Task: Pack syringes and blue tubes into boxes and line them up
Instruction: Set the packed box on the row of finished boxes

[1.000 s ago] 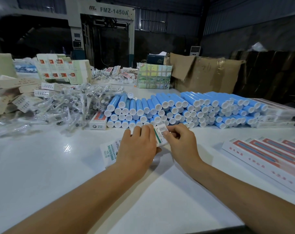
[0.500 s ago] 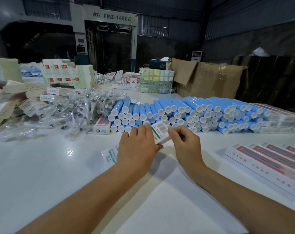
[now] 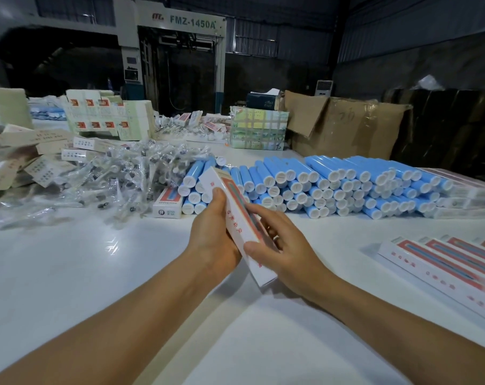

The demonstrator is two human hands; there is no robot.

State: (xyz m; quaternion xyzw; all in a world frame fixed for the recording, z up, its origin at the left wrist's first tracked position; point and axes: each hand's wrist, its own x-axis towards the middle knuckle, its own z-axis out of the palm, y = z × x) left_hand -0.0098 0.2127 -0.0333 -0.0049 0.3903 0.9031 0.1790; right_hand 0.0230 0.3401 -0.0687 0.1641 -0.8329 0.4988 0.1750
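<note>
Both grips are closed on one long white box (image 3: 237, 223), held tilted above the desk (image 3: 69, 273): left hand (image 3: 210, 234) and right hand (image 3: 285, 245). Blue tubes (image 3: 319, 182) are stacked at twelve o'clock, bagged syringes (image 3: 119, 176) at ten o'clock.

We hold a long white box (image 3: 237, 223) tilted above the white table (image 3: 69, 273), our left hand (image 3: 210, 234) gripping its left side and our right hand (image 3: 285, 254) pinching its right edge. Behind it lie stacked blue tubes (image 3: 333, 184), with bagged syringes (image 3: 119, 179) to their left. Finished boxes (image 3: 444, 262) sit in a row at right.
</note>
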